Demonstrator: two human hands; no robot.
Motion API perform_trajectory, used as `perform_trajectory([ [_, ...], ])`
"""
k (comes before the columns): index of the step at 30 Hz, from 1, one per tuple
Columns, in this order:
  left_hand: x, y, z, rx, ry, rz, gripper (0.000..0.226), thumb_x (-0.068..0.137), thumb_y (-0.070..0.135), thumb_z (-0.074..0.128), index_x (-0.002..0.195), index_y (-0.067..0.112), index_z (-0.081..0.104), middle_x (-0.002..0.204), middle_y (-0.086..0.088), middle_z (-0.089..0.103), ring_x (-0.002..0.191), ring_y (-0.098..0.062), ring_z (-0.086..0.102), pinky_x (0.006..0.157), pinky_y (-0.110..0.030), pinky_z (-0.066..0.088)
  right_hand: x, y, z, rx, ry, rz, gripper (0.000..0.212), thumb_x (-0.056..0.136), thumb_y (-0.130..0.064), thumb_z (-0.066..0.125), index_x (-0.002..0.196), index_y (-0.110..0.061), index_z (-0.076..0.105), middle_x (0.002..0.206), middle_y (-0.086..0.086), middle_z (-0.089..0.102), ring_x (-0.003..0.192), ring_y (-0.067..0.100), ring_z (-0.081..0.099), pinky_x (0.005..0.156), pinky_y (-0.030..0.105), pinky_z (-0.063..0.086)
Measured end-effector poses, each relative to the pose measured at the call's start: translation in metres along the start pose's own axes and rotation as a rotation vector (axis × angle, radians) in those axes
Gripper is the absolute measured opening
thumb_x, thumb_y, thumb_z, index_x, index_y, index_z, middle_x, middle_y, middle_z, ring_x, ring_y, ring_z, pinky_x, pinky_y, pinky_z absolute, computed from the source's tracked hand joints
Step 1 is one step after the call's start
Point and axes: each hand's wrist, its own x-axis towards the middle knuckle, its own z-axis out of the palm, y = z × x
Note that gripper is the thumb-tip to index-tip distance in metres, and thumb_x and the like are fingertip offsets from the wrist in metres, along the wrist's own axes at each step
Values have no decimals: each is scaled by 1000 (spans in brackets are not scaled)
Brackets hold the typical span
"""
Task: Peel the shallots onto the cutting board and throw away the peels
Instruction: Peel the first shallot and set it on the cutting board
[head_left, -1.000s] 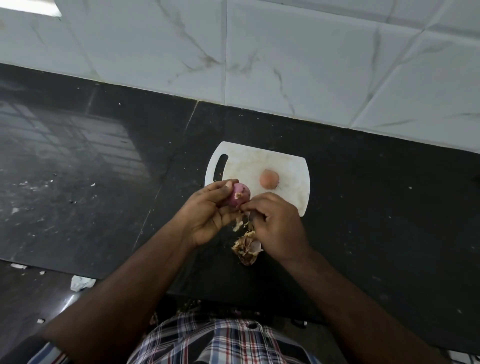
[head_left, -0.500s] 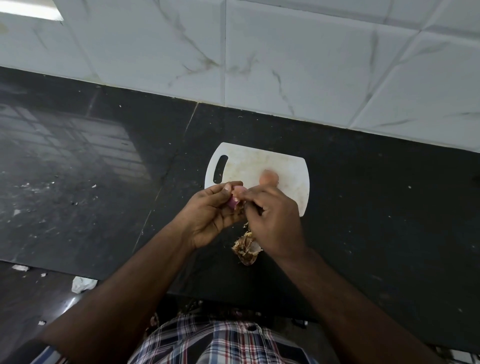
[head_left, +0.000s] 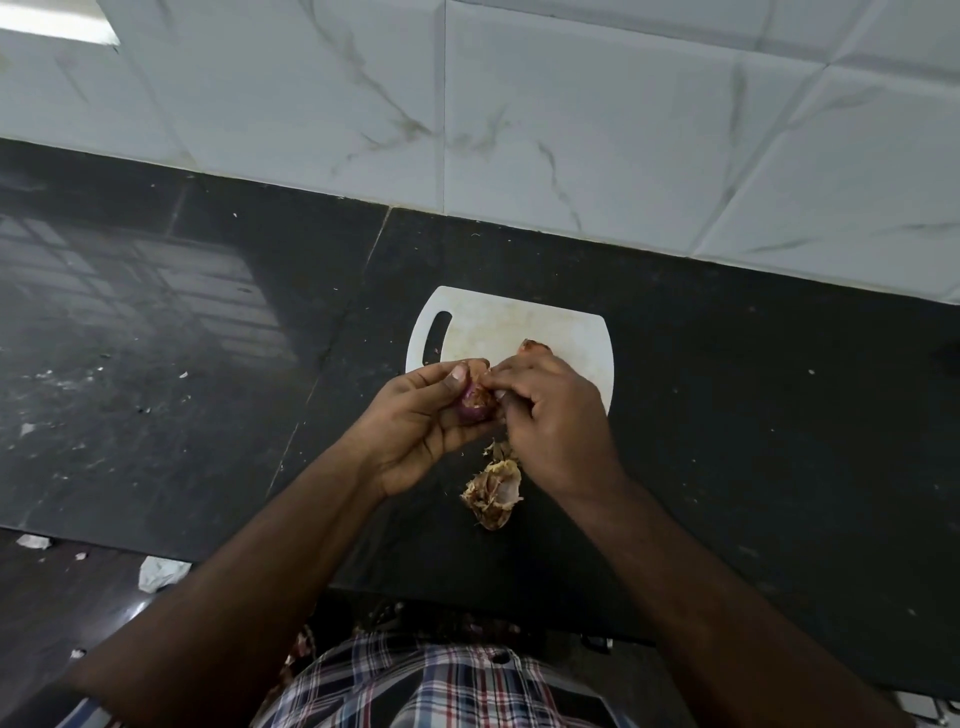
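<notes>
Your left hand (head_left: 415, 421) cups a purple shallot (head_left: 475, 404) just over the near edge of the board (head_left: 498, 325), fingers curled round it and the thumb pressed on top. Your right hand (head_left: 550, 415) is closed in a pinch at the shallot's right end, fingertips on what looks like a flap of skin; the flap itself is too small to make out. A second shallot (head_left: 531, 344) lies on the board, mostly hidden behind your right knuckles. The peels (head_left: 493, 488) sit in a heap on the counter (head_left: 753, 415), just off the near edge of the board and below your right hand.

What could go wrong from here: you are working near the board's edge, not over its middle, so any skin that tears free will likely drop on the counter and add to what must be gathered. If the skin clings and you pull hard, the shallot may slip out of your left hand and roll off the board. Your right knuckles are close to the second shallot; a sharp pull could knock it. The heap lies near the counter's front edge, so a sweep of the wrist might scatter it to the floor.
</notes>
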Motion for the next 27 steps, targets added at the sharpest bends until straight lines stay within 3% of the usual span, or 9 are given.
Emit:
perform_trajectory([
  [3,-1,-1,-1,-14,-2,-15,34,96,15,53,124,-4,60,104,-18,73,91,-27,75,87,-44,61,-4,6,4,-25,53,-29,28,85,8,64,103,-8,78,103,3,73,96,2,61,87,5,46],
  [6,-5,-1,-1,-24,-32,-44,40,93,17,55,128,-3,60,117,-25,69,103,-35,72,95,-51,55,2,12,-2,-22,35,30,27,83,9,64,98,-8,79,96,4,75,89,-3,56,81,6,47],
  [9,-6,0,-3,10,-37,-57,40,91,13,58,128,1,59,120,-25,69,105,-38,71,93,-52,56,9,7,-13,19,-1,124,31,86,8,61,102,-12,79,101,-3,72,93,-1,59,83,2,44],
  [12,-5,2,-4,129,-33,-61,42,83,8,65,124,1,61,108,-21,72,92,-32,75,84,-46,62,10,-5,-16,116,-141,100,28,90,-1,61,106,-18,78,104,-10,69,102,2,62,90,16,49],
  [15,-4,3,-3,242,-11,-48,36,84,2,65,120,2,64,94,-16,74,78,-22,75,76,-38,64,7,-14,-12,141,-208,101,20,90,-8,68,103,-19,78,98,-16,67,97,1,63,86,17,52],
  [18,-3,3,-4,290,20,-41,36,81,3,70,117,5,66,94,-14,75,78,-22,76,77,-40,64,7,-12,-14,185,-206,131,21,88,-6,71,102,-19,77,92,-21,66,91,-2,66,81,11,52],
  [22,-4,1,-7,300,51,-41,45,77,9,74,121,5,65,106,-16,74,88,-27,75,80,-44,63,11,2,-19,264,-139,197,31,88,0,71,109,-22,75,100,-8,72,95,4,68,86,22,57],
  [25,-6,1,-7,298,23,-56,48,77,10,74,124,8,64,114,-18,73,97,-31,74,80,-43,63,11,5,-16,30,-216,158,29,90,-1,66,109,-20,77,106,-5,74,96,1,63,83,6,47],
  [27,-7,0,-6,322,0,-51,52,76,10,75,127,8,62,113,-18,74,99,-32,74,84,-45,62,9,2,-13,-1,-261,164,30,91,1,63,108,-19,78,108,-4,75,99,3,64,79,-1,41],
])
